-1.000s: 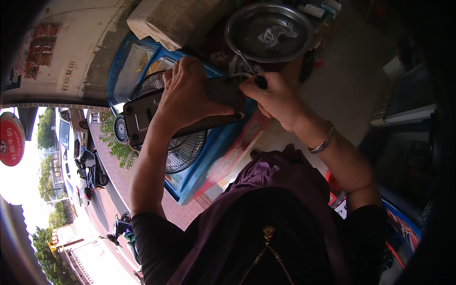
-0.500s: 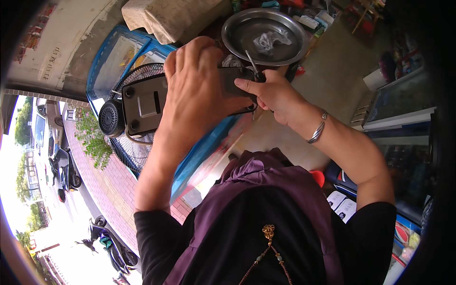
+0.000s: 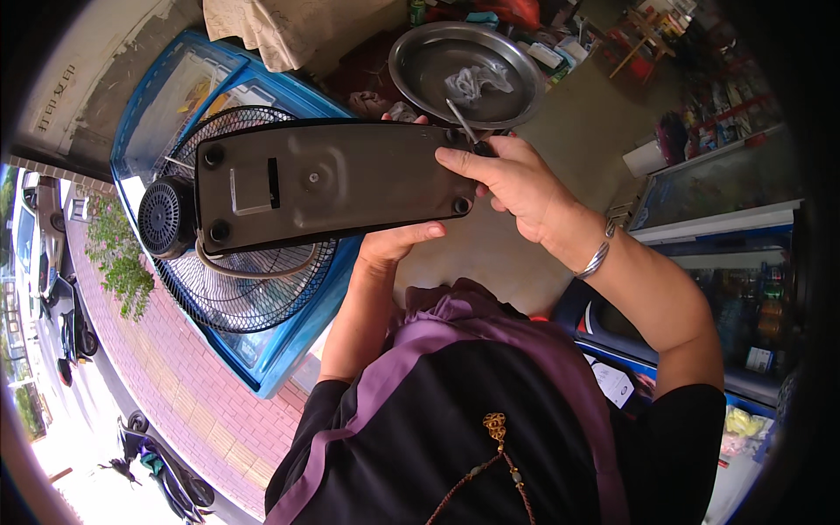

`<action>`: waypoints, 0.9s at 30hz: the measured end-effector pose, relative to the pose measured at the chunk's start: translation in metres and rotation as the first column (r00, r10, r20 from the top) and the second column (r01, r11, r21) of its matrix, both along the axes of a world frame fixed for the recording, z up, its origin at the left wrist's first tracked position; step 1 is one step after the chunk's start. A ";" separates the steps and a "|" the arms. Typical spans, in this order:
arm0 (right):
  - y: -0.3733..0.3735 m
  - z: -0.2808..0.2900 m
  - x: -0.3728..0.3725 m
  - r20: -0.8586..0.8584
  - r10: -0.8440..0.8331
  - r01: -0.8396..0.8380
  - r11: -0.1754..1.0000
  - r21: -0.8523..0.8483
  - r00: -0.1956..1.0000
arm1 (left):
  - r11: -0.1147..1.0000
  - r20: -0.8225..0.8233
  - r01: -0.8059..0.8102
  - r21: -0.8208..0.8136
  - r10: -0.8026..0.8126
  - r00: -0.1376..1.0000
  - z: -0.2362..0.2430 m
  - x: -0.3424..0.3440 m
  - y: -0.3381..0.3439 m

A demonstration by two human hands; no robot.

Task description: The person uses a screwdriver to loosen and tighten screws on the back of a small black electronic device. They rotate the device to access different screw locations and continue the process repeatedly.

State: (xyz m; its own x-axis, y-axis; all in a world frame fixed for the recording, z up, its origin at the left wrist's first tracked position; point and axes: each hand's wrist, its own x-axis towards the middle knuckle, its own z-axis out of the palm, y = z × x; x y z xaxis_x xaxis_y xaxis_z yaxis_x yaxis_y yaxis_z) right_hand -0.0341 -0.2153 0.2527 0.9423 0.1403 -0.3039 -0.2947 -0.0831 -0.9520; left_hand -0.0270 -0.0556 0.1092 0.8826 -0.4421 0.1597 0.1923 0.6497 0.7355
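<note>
An electric fan lies with the underside of its dark base (image 3: 367, 179) facing up. Rubber feet sit at the base's corners and a slot is cut in its plate. Beneath and left of it are the round wire cage (image 3: 262, 302) and vented motor housing (image 3: 164, 217). My left hand (image 3: 398, 243) grips the base from below, thumb along the near edge and fingertips showing at the far edge; its palm is hidden. My right hand (image 3: 523, 185) is closed round a screwdriver (image 3: 462, 118), its shaft pointing up and away, with the thumb over the base's right end.
A blue-framed glass-topped case (image 3: 302, 372) stands under the fan. Beyond the base is a steel basin (image 3: 411, 74) holding a crumpled clear plastic bag (image 3: 477, 83). A draped cloth (image 3: 271, 35) lies at the back. Glass-fronted cabinets (image 3: 726, 214) line the right; brick paving (image 3: 201, 385) is left.
My left hand has gone from over the base to under it, uncovering the middle of the plate. The fan has shifted slightly left in view. My right hand keeps the screwdriver.
</note>
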 end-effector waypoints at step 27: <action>0.013 0.007 -0.003 -0.197 -0.146 0.134 0.988 -0.073 0.969 | 0.983 0.304 -0.137 0.121 0.095 0.948 -0.003 0.007 0.010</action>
State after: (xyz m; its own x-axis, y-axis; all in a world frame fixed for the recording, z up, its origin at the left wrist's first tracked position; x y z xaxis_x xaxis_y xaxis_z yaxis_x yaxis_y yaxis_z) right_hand -0.0368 -0.2019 0.2593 0.8698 -0.0124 -0.4932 -0.4925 -0.0810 -0.8665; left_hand -0.0204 -0.0460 0.1066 0.8513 -0.3757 0.3664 -0.1187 0.5423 0.8318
